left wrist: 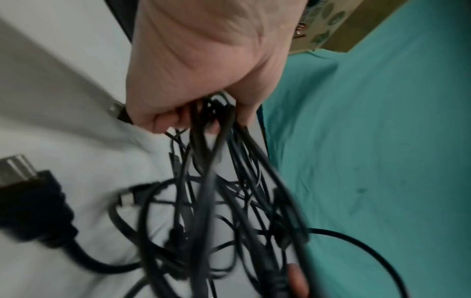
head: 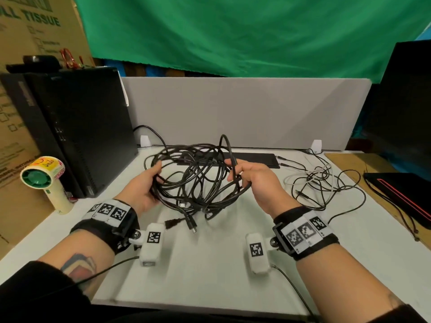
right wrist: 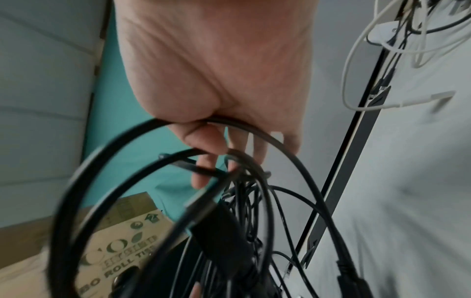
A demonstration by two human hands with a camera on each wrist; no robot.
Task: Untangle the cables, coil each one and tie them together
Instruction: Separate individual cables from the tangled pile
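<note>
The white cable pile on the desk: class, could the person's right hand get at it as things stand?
Probably not yet. The right hand is nearest the white cable pile with bare desk between, but its grip is full of the black cable tangle, shared with the left hand.

A black computer tower (head: 77, 131) stands on the white desk (head: 210, 271) at about nine o'clock, with a cardboard box (head: 28, 26) printed "TISSUE" rising behind it at ten. Just in front of the tower, at eight o'clock, a small cream handheld fan (head: 44, 180) stands upright — green inside, stickers on its housing. A grey partition panel (head: 245, 108) runs along the desk's far edge at twelve, green cloth (head: 233, 31) hanging above it. A flat black bar (head: 251, 158) lies at the panel's foot. A dark monitor (head: 405, 108) fills two o'clock.
</note>
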